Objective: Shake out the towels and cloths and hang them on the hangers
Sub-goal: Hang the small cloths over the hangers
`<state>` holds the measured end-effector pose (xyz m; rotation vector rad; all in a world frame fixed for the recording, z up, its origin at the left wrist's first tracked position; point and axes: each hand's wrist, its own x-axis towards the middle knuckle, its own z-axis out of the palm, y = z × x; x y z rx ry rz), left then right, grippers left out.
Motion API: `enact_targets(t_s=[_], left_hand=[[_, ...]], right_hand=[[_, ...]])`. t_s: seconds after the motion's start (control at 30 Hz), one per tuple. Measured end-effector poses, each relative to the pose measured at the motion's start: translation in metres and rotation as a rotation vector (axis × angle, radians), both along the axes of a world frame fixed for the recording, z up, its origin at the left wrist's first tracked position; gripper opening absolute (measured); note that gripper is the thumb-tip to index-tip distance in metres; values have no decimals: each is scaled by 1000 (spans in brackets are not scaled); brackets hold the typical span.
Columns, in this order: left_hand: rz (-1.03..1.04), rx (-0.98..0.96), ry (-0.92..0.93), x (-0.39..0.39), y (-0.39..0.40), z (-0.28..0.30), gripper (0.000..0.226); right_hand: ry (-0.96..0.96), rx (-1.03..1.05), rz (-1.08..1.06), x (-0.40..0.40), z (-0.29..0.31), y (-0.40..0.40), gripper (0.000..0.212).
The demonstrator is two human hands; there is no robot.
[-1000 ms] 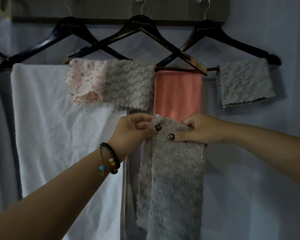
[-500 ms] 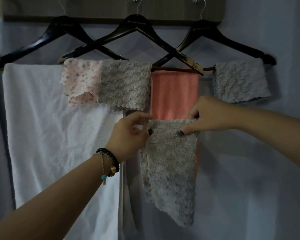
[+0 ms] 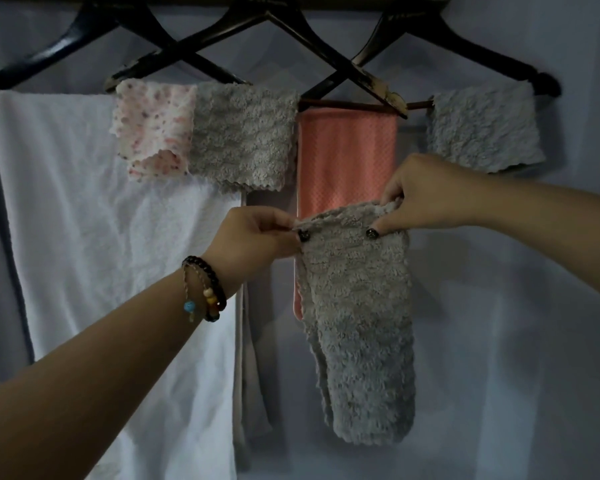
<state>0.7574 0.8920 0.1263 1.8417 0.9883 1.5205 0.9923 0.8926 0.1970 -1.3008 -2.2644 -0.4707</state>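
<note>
Against the pale wall, a fluffy grey cloth [image 3: 359, 306] is held up below the dark hangers [image 3: 326, 60], ready for hanging.

Its top edge is pinched at one corner by the left hand [image 3: 253, 237] and at the other by the right hand [image 3: 423, 192], both clamped on it. Just above the right hand, bare rail [image 3: 418, 105] is seen beside the coral cloth [image 3: 343, 157]; the edge is best kept taut and lifted over evenly there.
</note>
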Motion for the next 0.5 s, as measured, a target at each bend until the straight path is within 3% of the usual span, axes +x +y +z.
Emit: enact_targets(t_s=[0.3, 0.5], left_hand=[[-136, -256, -128, -1, 5, -2, 18], [-180, -246, -245, 2, 5, 6, 24]], right_hand=[[11, 263, 67, -4, -9, -4, 38], [104, 437, 184, -12, -18, -7, 42]])
